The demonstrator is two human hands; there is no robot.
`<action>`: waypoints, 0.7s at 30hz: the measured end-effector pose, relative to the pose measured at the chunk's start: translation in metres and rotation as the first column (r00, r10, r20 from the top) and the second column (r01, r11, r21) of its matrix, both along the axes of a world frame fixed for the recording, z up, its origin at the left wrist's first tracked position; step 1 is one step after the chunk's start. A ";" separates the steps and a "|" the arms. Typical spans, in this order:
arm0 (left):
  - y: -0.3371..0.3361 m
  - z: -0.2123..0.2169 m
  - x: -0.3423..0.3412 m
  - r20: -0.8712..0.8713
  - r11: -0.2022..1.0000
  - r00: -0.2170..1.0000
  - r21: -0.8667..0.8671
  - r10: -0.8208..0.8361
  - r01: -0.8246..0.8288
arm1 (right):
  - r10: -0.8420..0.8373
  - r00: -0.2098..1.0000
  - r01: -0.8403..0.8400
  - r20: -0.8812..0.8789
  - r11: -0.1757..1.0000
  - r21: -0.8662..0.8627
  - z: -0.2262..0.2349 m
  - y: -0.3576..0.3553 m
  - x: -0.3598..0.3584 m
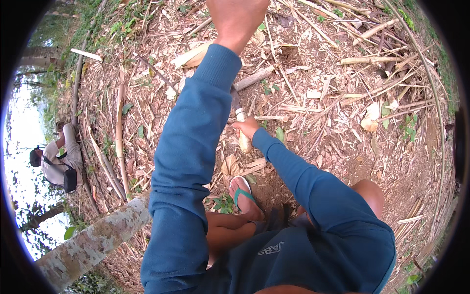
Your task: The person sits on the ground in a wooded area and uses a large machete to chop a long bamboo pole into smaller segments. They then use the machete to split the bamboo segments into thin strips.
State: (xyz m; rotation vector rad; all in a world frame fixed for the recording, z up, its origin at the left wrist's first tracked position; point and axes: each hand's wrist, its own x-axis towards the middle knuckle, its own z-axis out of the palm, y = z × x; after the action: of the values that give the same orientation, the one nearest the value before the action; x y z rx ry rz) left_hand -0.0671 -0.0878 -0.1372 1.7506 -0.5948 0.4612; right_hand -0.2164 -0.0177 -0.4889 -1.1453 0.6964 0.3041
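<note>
R hand (pixel 248 127) wrapped round pale handle (pixel 245 144) of dark blade (pixel 235 99), ctr frame | L hand (pixel 238 17) at top edge, fingers cut off, can't tell grip | Risk: slipped R grip could send blade (partly hidden behind L sleeve (pixel 181 166)) into L sleeve or foot (pixel 250 209), lower ctr

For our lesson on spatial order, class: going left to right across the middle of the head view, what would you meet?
Seated person → long pale stalk → blue left sleeve → right hand gripping a pale handle → pale chunk on the ground → small green plant.
</note>
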 end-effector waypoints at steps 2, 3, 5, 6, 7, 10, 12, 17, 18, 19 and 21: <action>-0.009 -0.010 0.004 -0.026 0.999 0.999 -0.022 -0.047 0.046 | -0.083 0.996 0.077 0.023 0.978 0.194 -0.016 0.002 0.004; -0.008 -0.010 0.010 -0.019 0.997 0.998 -0.035 -0.067 0.066 | -0.048 0.998 0.041 0.044 0.988 0.147 -0.020 0.000 0.006; 0.032 -0.008 0.025 -0.079 0.986 0.985 -0.089 -0.151 0.144 | -0.016 0.997 0.006 0.074 0.991 0.133 -0.017 -0.007 0.006; 0.060 -0.006 0.028 0.022 0.926 0.954 -0.235 -0.299 0.295 | -0.009 0.997 -0.001 0.073 0.991 0.135 -0.011 -0.010 0.003; 0.085 -0.001 0.034 -0.050 0.925 0.967 -0.305 -0.251 0.224 | 0.002 0.998 -0.011 0.056 0.987 0.160 0.000 -0.020 0.002; 0.149 0.017 0.039 -0.165 0.869 0.976 -0.492 -0.140 0.042 | 0.034 0.999 -0.035 0.009 0.957 0.287 0.047 -0.051 -0.008; 0.172 0.025 0.033 -0.205 0.802 0.966 -0.597 -0.156 0.003 | 0.061 0.998 -0.061 0.004 0.998 0.015 0.087 -0.073 -0.009; 0.166 -0.008 0.025 -0.219 0.746 0.957 -0.666 -0.190 -0.004 | 0.118 0.787 0.149 0.606 0.917 -0.371 0.229 -0.128 -0.013; 0.166 -0.017 0.029 -0.157 0.744 0.965 -0.666 -0.212 0.055 | 0.124 0.675 0.252 0.727 0.887 -0.386 0.262 -0.139 -0.011; 0.169 -0.022 0.034 -0.142 0.744 0.963 -0.664 -0.228 0.078 | 0.175 0.561 0.337 0.809 0.844 -0.416 0.293 -0.148 -0.012; 0.176 -0.031 0.046 -0.084 0.732 0.959 -0.665 -0.270 0.148 | 0.159 0.390 0.460 0.907 0.819 -0.342 0.339 -0.156 -0.002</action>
State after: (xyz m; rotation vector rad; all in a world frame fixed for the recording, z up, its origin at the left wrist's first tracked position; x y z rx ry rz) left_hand -0.0214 0.0878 -0.1682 1.0152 -0.4242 0.2966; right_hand -0.2185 -0.1737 -0.1499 -1.5483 -0.1768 -0.7815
